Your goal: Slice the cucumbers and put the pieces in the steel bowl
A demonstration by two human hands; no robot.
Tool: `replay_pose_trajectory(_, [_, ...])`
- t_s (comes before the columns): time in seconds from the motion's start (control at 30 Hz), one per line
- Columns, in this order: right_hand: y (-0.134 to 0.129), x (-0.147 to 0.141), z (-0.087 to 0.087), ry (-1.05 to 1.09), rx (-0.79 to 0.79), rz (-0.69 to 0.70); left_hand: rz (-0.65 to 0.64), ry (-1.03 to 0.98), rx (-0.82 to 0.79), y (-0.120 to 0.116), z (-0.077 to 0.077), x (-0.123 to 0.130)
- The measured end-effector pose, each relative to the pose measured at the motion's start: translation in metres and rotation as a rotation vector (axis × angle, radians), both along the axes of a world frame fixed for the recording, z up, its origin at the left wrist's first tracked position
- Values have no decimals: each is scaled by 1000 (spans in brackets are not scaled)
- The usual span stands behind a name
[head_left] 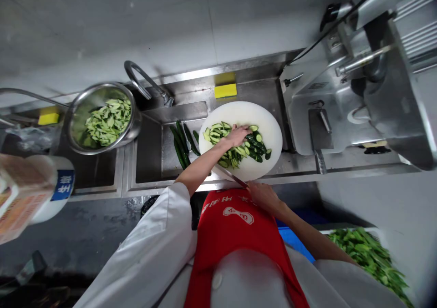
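Note:
On a round white cutting board (273, 126) lie cut cucumber pieces (258, 146), some slices to the left and chunks to the right. My left hand (237, 136) reaches across them, fingers stretched out over the cucumber at the board's middle. At the near edge of the board, my right hand (262, 196) is closed around the handle of a knife (239, 180). The knife's blade points left, low along the board's rim. Whole cucumbers (180, 144) rest in the sink just left of the board.
A steel bowl (70, 128) of sliced cucumber stands at the left, near a curved faucet (150, 83). Behind the board sits a yellow sponge (225, 91). A steel slicing machine (307, 126) occupies the right. Leafy greens (368, 258) fill a container at lower right.

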State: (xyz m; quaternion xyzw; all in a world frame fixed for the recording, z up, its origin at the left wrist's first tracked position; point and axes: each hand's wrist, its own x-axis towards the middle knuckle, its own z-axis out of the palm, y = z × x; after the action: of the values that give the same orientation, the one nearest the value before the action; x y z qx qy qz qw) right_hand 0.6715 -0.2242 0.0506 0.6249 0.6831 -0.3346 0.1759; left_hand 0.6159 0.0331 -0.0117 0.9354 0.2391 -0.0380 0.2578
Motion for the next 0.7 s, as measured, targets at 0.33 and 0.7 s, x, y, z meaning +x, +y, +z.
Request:
replay_pose_trajectory(0.33, [-1, 4, 0, 5, 34, -61, 1035, -703, 96, -59, 31, -162])
replay_pose_trajectory(0.7, [14, 3, -13, -41, 37, -29, 1375, -679, -103, -164, -39, -175])
